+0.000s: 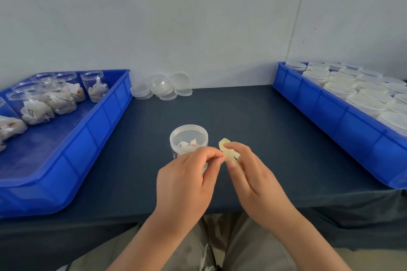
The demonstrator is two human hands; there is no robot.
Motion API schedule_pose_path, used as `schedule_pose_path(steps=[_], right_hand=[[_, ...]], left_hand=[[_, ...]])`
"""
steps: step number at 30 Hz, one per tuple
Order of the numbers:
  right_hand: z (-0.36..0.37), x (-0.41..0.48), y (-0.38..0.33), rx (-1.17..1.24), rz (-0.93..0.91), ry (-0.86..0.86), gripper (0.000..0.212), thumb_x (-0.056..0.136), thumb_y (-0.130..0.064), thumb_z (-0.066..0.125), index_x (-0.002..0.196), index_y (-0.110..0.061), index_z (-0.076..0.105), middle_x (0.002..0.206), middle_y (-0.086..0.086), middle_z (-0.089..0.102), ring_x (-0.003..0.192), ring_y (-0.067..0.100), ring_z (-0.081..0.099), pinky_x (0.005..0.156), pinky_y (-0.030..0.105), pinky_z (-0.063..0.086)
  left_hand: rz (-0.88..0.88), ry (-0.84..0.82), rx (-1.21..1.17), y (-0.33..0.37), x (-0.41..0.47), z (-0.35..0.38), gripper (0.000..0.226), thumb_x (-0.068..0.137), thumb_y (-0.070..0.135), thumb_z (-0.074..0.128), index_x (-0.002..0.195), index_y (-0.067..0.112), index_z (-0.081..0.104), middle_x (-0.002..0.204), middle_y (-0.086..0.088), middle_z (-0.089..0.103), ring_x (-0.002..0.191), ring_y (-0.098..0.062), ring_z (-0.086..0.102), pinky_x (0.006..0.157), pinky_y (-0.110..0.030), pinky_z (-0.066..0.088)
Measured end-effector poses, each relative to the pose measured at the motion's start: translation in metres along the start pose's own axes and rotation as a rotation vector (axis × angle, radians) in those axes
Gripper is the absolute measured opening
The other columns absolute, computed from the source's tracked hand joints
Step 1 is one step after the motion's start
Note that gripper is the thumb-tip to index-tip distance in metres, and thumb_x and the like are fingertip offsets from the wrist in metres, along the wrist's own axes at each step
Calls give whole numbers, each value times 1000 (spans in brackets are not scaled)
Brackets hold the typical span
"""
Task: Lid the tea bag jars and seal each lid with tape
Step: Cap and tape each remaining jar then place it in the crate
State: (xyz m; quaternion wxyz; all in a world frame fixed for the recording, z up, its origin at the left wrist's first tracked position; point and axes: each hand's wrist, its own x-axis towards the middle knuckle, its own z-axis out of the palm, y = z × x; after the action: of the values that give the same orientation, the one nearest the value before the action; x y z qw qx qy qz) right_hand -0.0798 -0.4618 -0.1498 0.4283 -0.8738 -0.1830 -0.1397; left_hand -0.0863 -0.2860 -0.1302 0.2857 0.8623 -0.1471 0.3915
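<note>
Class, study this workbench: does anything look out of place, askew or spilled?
Only the clear round plastic lids at the back of the dark blue table: they lie in a loose heap, some tipped up on edge rather than flat. Nothing looks spilled or broken.

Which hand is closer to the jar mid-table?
Left. The left hand overlaps the jar from the front; the right hand holds the tape roll to its right.

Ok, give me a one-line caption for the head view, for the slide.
Taping step: left hand and right hand pinch tape beside a jar, between the left tray and right tray.
</note>
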Motion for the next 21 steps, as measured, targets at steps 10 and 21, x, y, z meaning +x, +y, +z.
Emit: schedule_pose_path(steps=[10,21], right_hand=[[-6,3,-1,-193,-31,-107,37,109,-59,31,120,-44,62,102,-15,54,94,12,59,77,36,54],[-20,6,-2,-273,14,-133,35,110,-59,27,114,-44,59,95,-17,52,94,6,56,70,21,47]], left_hand=[[-105,108,-269,-16,-21,-4,14,98,32,71,98,25,83,92,23,73,76,-10,67,64,-18,50],[-590,-60,-570,-51,-2,33,91,78,37,93,145,39,31,151,18,50,134,6,52,105,-13,47]])
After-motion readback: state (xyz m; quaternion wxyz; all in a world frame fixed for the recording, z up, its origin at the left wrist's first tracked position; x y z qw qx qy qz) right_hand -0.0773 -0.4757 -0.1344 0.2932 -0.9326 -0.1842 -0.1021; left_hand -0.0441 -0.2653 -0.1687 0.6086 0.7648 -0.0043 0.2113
